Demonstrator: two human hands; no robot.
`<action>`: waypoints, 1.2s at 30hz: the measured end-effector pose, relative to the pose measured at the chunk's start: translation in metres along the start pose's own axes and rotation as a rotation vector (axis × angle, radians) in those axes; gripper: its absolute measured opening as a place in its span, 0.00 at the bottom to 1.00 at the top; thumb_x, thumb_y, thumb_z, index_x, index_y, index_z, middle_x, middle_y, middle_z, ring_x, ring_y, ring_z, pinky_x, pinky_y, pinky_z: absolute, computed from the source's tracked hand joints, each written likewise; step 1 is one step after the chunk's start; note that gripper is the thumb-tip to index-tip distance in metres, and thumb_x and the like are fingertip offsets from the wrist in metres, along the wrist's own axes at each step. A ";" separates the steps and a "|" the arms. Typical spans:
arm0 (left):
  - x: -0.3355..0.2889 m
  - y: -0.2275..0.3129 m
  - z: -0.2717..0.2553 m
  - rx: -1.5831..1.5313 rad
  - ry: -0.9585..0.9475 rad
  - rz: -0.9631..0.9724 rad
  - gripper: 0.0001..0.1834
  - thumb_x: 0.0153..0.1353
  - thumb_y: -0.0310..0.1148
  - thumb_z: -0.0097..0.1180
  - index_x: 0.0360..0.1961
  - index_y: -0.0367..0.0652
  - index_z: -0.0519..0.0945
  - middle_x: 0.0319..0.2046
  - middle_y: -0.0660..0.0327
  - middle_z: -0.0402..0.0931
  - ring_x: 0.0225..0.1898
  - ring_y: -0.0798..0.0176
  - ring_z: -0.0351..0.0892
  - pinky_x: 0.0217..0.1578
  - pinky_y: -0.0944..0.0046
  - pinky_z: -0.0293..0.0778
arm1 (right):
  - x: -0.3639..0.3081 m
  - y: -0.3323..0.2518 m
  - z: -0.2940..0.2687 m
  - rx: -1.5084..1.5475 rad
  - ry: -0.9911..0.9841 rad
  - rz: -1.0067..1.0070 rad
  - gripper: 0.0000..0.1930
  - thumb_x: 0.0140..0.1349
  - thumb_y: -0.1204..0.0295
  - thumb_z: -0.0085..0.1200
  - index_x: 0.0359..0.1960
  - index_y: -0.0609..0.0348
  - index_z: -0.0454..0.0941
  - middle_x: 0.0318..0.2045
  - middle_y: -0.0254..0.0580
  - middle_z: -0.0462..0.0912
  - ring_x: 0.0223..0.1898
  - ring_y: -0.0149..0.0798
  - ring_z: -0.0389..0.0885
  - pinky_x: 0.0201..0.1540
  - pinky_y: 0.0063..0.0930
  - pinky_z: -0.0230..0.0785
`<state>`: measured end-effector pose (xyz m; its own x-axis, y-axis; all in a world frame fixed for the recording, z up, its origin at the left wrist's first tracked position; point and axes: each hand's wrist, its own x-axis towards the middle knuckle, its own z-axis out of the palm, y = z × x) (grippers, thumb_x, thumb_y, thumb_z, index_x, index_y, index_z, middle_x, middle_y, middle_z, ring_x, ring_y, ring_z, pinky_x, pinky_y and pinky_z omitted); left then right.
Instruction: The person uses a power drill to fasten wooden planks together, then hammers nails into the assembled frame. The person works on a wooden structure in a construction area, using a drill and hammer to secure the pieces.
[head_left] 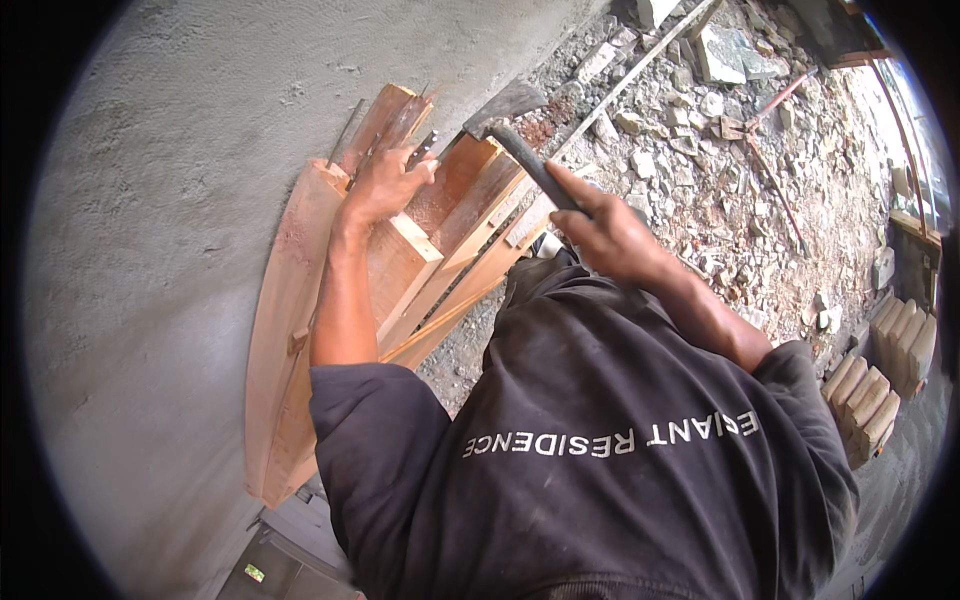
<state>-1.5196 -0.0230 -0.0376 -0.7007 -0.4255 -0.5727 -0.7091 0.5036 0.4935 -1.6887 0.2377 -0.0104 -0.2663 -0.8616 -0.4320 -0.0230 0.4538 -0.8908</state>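
Note:
My left hand [385,185] is closed above the wooden pieces, with a slim dark rod [424,148] sticking out between its fingers; its lower end is hidden. My right hand [605,230] is wrapped round the dark handle of a hatchet-like tool [545,178]. Its broad grey head lies at the far end of a reddish wooden block [465,190], and I cannot tell whether they touch. Beneath my left forearm runs a long pale timber frame [290,330], leaning near the wall. A shorter board [405,255] crosses it beside my wrist.
A rough grey plastered wall [170,200] rises on the left. Broken stone and rubble [690,150] cover the ground at the right, with a long pale pole [630,75] and a reddish crossed metal tool [740,128] on it. Stacked beige blocks [860,400] stand at the far right.

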 end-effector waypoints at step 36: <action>-0.108 -0.070 0.062 0.290 1.209 0.004 0.10 0.61 0.25 0.52 0.43 0.37 0.77 0.41 0.51 0.72 0.42 0.50 0.76 0.39 0.55 0.75 | 0.008 0.009 -0.032 0.147 0.375 0.087 0.28 0.64 0.72 0.44 0.66 0.56 0.56 0.26 0.35 0.74 0.14 0.21 0.64 0.12 0.16 0.59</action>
<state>-1.3894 0.0345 -0.0512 -0.4347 -0.7655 0.4743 -0.7713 0.5884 0.2428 -1.7223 0.2422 -0.0176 -0.5942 -0.6668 -0.4498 0.1454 0.4610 -0.8754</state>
